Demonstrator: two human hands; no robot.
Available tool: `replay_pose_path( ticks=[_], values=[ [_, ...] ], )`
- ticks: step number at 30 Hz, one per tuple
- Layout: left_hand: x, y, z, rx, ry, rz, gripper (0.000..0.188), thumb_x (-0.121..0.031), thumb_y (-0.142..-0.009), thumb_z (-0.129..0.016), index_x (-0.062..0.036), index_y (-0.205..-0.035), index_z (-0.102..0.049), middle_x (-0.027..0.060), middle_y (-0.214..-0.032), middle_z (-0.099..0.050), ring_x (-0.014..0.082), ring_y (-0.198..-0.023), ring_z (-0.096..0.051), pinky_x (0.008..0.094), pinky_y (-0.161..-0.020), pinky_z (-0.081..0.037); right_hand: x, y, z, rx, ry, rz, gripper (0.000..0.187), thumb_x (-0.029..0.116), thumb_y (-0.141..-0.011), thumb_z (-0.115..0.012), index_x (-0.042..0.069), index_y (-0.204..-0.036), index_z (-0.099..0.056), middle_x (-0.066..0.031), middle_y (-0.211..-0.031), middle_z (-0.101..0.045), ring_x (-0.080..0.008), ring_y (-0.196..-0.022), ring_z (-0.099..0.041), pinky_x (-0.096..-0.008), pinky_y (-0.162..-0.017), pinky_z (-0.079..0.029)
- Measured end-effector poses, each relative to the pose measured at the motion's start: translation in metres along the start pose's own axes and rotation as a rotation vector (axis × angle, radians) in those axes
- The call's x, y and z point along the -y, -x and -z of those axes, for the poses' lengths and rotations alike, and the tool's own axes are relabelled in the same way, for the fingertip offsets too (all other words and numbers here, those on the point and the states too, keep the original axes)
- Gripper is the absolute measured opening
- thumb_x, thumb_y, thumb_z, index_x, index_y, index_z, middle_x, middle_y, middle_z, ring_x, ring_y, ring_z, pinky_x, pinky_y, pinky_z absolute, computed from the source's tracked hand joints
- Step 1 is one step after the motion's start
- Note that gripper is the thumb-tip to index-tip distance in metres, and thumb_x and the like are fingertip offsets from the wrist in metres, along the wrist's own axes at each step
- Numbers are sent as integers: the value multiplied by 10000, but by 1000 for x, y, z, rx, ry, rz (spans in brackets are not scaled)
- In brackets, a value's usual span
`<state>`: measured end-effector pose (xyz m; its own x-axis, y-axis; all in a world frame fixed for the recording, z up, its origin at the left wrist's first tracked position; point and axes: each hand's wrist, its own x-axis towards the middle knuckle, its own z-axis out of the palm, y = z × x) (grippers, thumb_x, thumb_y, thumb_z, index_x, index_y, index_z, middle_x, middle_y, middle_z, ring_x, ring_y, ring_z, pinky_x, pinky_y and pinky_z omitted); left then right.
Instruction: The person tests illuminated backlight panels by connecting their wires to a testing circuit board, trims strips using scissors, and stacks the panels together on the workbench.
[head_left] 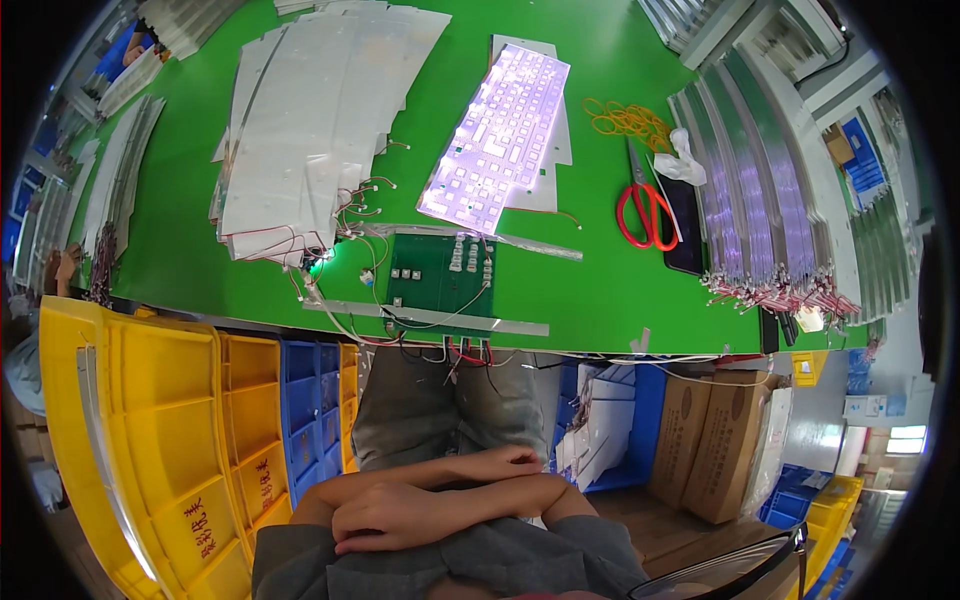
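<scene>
My forearms are crossed in front of my body, below the table edge and away from the work. My left hand [508, 461] lies to the right, above the right forearm, its fingers loosely curled with nothing seen in them. Over on the left, my right hand [378, 517] rests on the left forearm, fingers folded and holding nothing visible. Ahead on the table, a glowing keyboard backlight sheet [497, 140] lies slanted on a white sheet. Its lower end meets a green circuit board [440, 285] with white buttons, taped down and wired.
A fanned stack of white sheets [310, 130] with thin wires lies left. Red-handled scissors [648, 215], yellow rubber bands [625, 120] and a dark phone [683, 225] lie right, beside stacked strips [760, 180]. Yellow bins [160, 400] and cardboard boxes [715, 440] stand below the table.
</scene>
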<state>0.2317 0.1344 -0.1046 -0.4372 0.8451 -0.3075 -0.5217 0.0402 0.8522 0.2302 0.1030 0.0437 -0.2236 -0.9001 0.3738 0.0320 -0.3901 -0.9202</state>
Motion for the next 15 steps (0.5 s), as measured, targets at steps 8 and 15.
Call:
replay_pose_path(
  ticks=[8, 15],
  values=[
    [2, 12, -3, -40, 167, -131, 276, -301, -906, -522, -31, -959, -551, -5, -886, -554, 60, -821, -473, 233, -713, -404, -2, 8, 2, -30, 82, 3, 160, 202, -836, -579, 56, -783, -543, -89, -713, -540, -274, -658, -538, -382, -567, -411],
    [-5, 8, -3, -148, 192, -138, 269, -294, -903, -526, -29, -934, -562, -6, -839, -569, 49, -799, -484, 223, -693, -405, 0, -2, -2, 15, 84, 46, 156, 194, -823, -578, 51, -777, -536, -100, -717, -544, -284, -685, -549, -390, -593, -422]
  ],
)
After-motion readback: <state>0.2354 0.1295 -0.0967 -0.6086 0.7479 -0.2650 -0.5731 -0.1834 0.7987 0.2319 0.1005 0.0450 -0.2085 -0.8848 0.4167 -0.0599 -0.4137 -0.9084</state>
